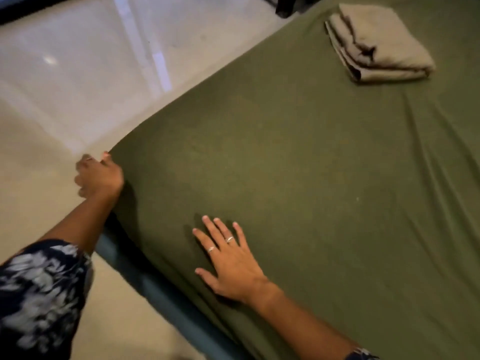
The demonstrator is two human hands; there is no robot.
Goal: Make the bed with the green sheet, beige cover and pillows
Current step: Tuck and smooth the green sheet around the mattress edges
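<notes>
The green sheet (298, 178) lies stretched over the mattress and fills most of the view. At the near corner of the mattress my left hand (100, 176) is curled around the sheet's corner, fingers hidden under the edge. Flat on the sheet rests my right hand (230, 258), fingers spread, two rings on it. A folded beige cover (376, 42) sits on the sheet at the far right. No pillows are in view.
A dark blue bed frame rail (145, 284) runs along the near side below the sheet. Pale glossy floor (78, 74) lies to the left of the bed. Something dark (285, 6) stands at the top by the bed's far edge.
</notes>
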